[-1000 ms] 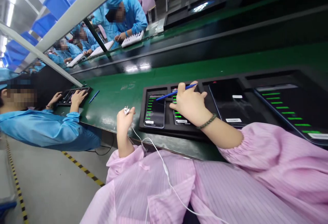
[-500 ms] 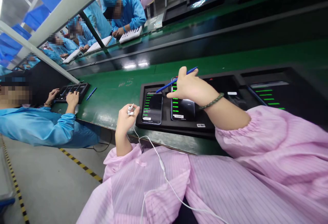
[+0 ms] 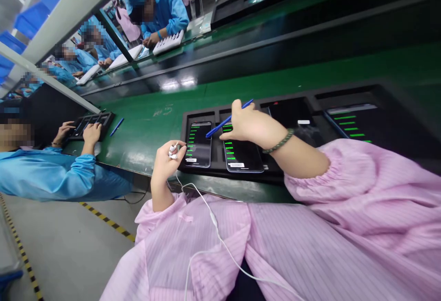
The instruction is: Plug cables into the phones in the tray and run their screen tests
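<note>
Right hand: your right hand (image 3: 251, 124) gripped the blue stylus (image 3: 227, 119) and had lowered the second phone (image 3: 241, 151) back into the tray (image 3: 206, 172).
Left hand: at 9 o'clock of the tray, your left hand (image 3: 165, 163) stayed pinched on the white earphones (image 3: 173, 150).

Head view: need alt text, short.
Right hand holds a blue pen over two lit phones in a black tray on a green belt; left hand pinches white earbuds.

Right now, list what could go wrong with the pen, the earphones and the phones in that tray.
1. The right hand holds the blue pen tip-down near a lit phone; it might scratch the screen.
2. The earphones in the left hand trail a white cable that could snag on the black tray.
</note>
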Action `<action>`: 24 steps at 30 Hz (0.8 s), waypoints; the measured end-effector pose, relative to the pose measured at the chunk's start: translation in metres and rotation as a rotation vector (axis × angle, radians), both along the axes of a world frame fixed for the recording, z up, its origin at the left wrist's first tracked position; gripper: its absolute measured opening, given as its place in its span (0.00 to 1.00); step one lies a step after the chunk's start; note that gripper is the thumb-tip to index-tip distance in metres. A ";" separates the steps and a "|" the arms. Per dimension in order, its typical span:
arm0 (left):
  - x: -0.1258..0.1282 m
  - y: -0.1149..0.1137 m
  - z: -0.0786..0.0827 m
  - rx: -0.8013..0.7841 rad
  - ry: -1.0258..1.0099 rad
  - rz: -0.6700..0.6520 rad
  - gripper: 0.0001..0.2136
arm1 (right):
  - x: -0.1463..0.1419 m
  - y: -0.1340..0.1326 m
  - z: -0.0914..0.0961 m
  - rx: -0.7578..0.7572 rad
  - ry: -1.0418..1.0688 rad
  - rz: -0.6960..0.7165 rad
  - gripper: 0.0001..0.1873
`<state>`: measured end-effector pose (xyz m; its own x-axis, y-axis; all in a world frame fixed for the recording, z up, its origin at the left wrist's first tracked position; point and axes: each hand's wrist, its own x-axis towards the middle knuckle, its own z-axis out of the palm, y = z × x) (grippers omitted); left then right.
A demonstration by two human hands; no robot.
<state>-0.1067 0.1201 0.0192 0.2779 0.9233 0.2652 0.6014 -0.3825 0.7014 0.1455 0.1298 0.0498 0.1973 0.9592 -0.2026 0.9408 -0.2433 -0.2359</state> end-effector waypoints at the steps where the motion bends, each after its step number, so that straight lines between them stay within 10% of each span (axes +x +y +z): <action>1: 0.000 -0.001 0.001 0.005 -0.003 -0.040 0.08 | 0.006 -0.006 -0.004 0.081 -0.019 0.017 0.51; 11: 0.008 0.016 -0.009 -0.170 0.029 -0.146 0.16 | 0.055 -0.032 -0.067 0.583 -0.049 0.042 0.61; 18: 0.017 0.042 -0.010 -0.226 -0.014 -0.050 0.20 | 0.062 -0.021 -0.055 0.496 -0.007 -0.047 0.59; 24: 0.009 0.022 -0.009 -0.152 -0.145 -0.108 0.19 | 0.064 -0.039 -0.059 0.364 0.054 0.062 0.66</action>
<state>-0.0981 0.1420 0.0102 0.3463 0.9227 0.1694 0.4514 -0.3222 0.8321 0.2093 0.0913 -0.0088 0.1349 0.9802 0.1453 0.9350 -0.0773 -0.3462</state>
